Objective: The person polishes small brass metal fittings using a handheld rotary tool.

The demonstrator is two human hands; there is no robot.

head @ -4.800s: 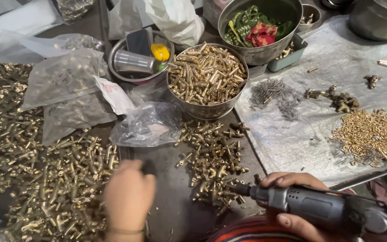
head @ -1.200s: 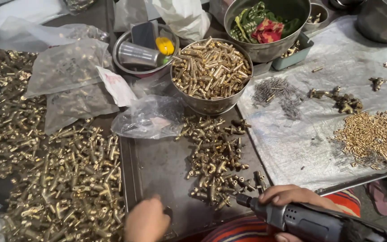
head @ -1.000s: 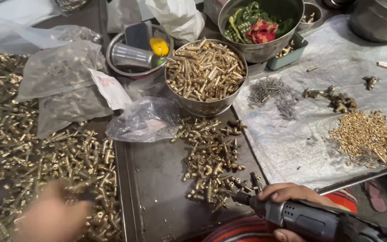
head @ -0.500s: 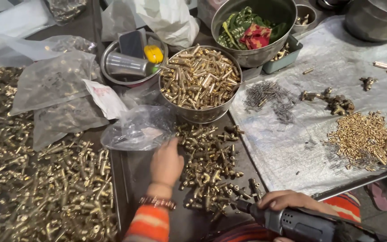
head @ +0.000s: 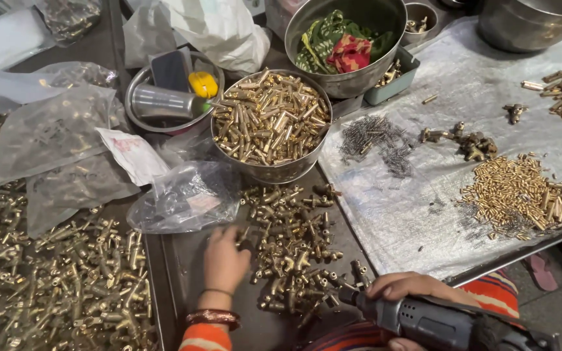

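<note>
Left hand [head: 224,260] is palm-down on the dark metal tray [head: 177,305], fingers spread loose and reaching into the left edge of the brass fittings pile [head: 294,253]; fingertips touch the nearest pieces, gripping nothing that I can see. Bangle and orange striped cuff at my wrist. Bare tray floor sits just left of and below my hand, the only open strip; the tray's raised left rim borders it, and past that a wide heap of brass fittings [head: 47,286] fills the left side.

Right hand [head: 411,292] is wrapped closed around the grey power driver [head: 437,322], nose pointing left, just touching the bottom of the small pile. Driver body is matte, ribbed plastic.

Crumpled clear plastic bag [head: 187,195] lies just above my left hand, near but apart. Steel bowl [head: 271,127] behind the pile is heaped with short shiny brass tubes. To the right, a wrinkled silver sheet [head: 424,201] holds small brass pins [head: 508,192] and thin dark springs [head: 375,136]; its front edge runs diagonally close to my right hand, leaving little room there.
</note>
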